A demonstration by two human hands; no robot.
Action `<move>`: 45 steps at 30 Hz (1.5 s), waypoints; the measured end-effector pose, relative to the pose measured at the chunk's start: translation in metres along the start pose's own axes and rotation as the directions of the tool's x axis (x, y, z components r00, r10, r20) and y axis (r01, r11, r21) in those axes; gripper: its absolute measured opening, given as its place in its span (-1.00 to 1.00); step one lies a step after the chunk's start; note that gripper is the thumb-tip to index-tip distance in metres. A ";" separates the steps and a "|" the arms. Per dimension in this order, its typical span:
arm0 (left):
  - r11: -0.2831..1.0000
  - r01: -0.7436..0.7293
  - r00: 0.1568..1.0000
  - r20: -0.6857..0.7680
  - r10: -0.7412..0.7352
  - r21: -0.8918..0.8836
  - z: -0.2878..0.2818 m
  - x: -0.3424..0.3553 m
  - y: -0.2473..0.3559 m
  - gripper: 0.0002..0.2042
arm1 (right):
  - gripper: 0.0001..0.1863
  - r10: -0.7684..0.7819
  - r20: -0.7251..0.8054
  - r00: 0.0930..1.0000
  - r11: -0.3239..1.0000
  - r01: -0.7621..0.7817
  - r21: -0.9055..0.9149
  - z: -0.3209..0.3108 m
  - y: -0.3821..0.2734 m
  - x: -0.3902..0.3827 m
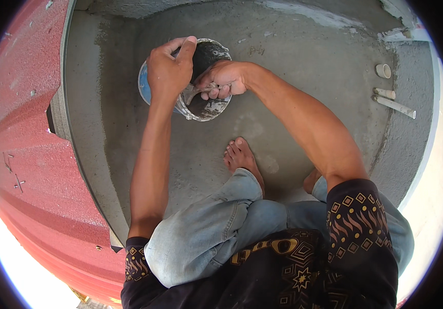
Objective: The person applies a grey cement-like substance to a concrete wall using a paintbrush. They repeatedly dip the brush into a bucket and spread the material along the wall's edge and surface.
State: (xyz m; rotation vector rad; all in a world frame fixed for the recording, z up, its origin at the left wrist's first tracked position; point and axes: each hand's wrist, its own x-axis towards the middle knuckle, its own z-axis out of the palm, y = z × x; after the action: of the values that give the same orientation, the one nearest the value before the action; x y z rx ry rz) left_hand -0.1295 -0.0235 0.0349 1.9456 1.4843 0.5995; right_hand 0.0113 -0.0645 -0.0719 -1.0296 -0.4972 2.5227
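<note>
A blue bucket [215, 108], its inside caked with grey cement, is tilted with its mouth toward me. My left hand [169, 69] grips its rim on the left side, thumb up along the edge and the other fingers mostly hidden. Inside the mouth, my right hand [222, 78] is closed around the handle of a small flat-ended hand tool [190, 95] smeared with grey. The tool's broad end is near the bucket's left inner wall, below my left wrist. Whether it is a brush or a scraper I cannot tell.
Grey cement floor [293, 98] surrounds the bucket. Several pale pipe stubs [383, 71] stick out by the right-hand ledge. A red corrugated metal sheet [31, 170] lies beyond the low wall [90, 103] on the left. My bare foot [242, 157] is planted below the bucket.
</note>
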 end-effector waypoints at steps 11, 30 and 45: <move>1.000 -0.012 0.999 -0.038 0.013 0.029 0.010 0.000 0.010 -0.59 | -0.58 -0.209 0.161 0.965 0.948 0.159 0.276 -0.019 0.026 -0.012; 0.790 0.349 0.862 -0.157 -0.481 -0.503 -0.085 -0.017 -0.099 -0.54 | -0.57 -0.609 -0.299 0.734 0.605 0.674 0.423 -0.057 0.034 -0.109; 0.782 0.344 0.861 -0.158 -0.483 -0.520 -0.074 -0.029 -0.074 -0.56 | -0.75 -0.316 -0.685 0.656 0.241 0.754 0.611 -0.085 -0.094 -0.080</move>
State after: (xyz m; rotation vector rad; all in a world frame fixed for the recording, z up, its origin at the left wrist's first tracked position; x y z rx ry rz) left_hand -0.2380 -0.0232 0.0351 1.1314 1.6791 0.9601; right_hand 0.1445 -0.0043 -0.0396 -0.7079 0.5154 1.3976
